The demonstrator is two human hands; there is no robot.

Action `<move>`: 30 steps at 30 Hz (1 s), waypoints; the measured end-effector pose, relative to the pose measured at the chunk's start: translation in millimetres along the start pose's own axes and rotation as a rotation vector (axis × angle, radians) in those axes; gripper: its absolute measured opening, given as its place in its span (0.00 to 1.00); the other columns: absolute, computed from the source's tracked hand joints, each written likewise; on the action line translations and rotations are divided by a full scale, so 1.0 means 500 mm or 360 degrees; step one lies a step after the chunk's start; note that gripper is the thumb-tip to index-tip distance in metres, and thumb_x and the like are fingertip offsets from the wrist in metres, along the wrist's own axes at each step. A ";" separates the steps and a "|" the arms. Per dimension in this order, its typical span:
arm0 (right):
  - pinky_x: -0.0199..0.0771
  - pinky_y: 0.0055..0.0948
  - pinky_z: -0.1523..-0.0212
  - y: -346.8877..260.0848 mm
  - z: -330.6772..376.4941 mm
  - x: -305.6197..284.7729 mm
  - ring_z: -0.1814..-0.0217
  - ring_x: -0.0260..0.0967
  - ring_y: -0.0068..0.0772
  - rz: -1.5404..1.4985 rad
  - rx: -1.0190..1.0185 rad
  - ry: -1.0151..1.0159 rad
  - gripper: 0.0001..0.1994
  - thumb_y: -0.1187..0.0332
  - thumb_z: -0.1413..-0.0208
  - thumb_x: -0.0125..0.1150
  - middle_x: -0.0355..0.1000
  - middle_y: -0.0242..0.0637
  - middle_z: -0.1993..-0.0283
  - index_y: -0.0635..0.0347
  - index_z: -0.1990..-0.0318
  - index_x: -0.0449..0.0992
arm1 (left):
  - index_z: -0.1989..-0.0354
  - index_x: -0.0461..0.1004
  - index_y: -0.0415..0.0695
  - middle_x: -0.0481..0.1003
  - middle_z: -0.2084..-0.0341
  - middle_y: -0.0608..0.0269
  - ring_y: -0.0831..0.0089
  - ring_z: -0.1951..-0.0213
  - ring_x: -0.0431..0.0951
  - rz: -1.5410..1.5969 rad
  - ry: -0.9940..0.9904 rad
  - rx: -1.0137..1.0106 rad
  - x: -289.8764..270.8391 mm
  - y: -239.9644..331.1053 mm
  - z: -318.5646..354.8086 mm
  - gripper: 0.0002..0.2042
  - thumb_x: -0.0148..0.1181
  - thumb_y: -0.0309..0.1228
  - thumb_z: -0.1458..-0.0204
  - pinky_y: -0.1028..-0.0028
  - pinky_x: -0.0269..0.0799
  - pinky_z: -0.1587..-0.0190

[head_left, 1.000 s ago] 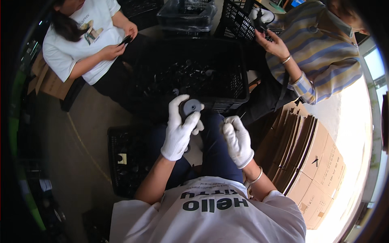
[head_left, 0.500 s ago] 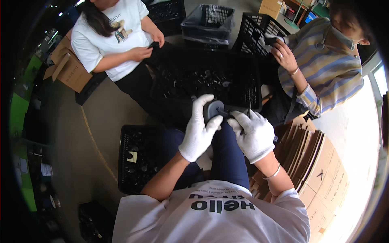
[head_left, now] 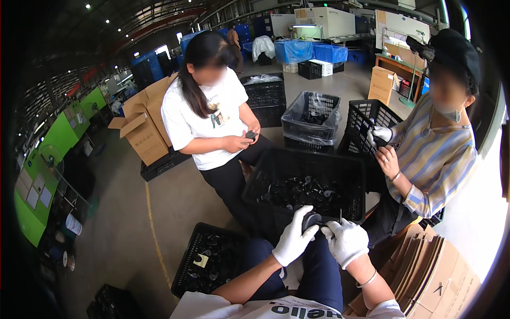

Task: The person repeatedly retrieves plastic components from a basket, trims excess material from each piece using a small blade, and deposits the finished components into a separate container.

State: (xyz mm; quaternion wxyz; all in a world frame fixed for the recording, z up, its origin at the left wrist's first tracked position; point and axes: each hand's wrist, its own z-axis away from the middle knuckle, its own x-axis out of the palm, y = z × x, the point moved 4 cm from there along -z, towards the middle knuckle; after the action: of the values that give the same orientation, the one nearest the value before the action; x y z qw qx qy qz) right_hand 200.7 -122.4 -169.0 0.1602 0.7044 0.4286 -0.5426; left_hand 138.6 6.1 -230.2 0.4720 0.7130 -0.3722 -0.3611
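Observation:
In front of my lap, my left hand [head_left: 293,240], in a white knitted glove, is closed round the edge of a dark grey, round plastic part [head_left: 311,220] with a narrow stem. My right hand [head_left: 348,242], gloved alike, is closed on a thin dark tool [head_left: 340,215] whose upper end sticks up past the fingers. Its fingertips meet the stem side of the part; the exact contact is too small to make out. Just beyond both hands stands a large black crate [head_left: 270,217] holding many small black plastic parts [head_left: 303,190].
A black crate [head_left: 183,279] of parts with a yellowish slip is left of my legs. Flattened cardboard [head_left: 441,271] stacks at right. Two co-workers, in a white T-shirt [head_left: 199,119] and a striped shirt [head_left: 443,154], handle small black parts. Farther back is a plastic-lined crate [head_left: 309,130].
The view has tipped upward, showing more of the hall, and my hands sit lower in it. Both keep their hold. The co-worker in striped sleeves has lowered the hands somewhat.

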 end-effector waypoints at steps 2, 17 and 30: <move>0.71 0.37 0.74 0.009 -0.020 0.005 0.74 0.70 0.43 -0.0005 -0.0032 0.0037 0.07 0.62 0.50 0.57 0.69 0.40 0.77 0.53 0.74 0.74 | 0.43 0.56 0.43 0.73 0.63 0.54 0.76 0.73 0.75 0.0133 -0.0026 -0.0196 -0.002 0.008 -0.016 0.23 0.55 0.23 0.47 0.76 0.72 0.70; 0.69 0.34 0.76 0.020 -0.018 -0.018 0.74 0.70 0.40 0.0156 -0.0124 0.0188 0.07 0.62 0.52 0.60 0.66 0.38 0.78 0.54 0.71 0.75 | 0.45 0.60 0.40 0.71 0.60 0.58 0.78 0.69 0.75 0.0324 0.0081 -0.0202 0.015 0.042 -0.040 0.22 0.54 0.18 0.50 0.81 0.72 0.69; 0.69 0.36 0.76 0.032 -0.016 -0.014 0.77 0.70 0.42 0.0036 -0.0132 0.0149 0.08 0.62 0.51 0.59 0.68 0.40 0.79 0.56 0.73 0.76 | 0.50 0.66 0.39 0.71 0.55 0.54 0.68 0.55 0.74 -0.0381 0.0226 0.0364 0.021 0.049 -0.036 0.21 0.58 0.16 0.55 0.72 0.69 0.50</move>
State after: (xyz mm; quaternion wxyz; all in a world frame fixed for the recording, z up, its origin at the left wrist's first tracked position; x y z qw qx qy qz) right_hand 217.7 -129.1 -163.8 0.1753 0.7266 0.4497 -0.4890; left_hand 154.5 -2.6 -203.5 0.3665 0.8250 -0.2889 -0.3187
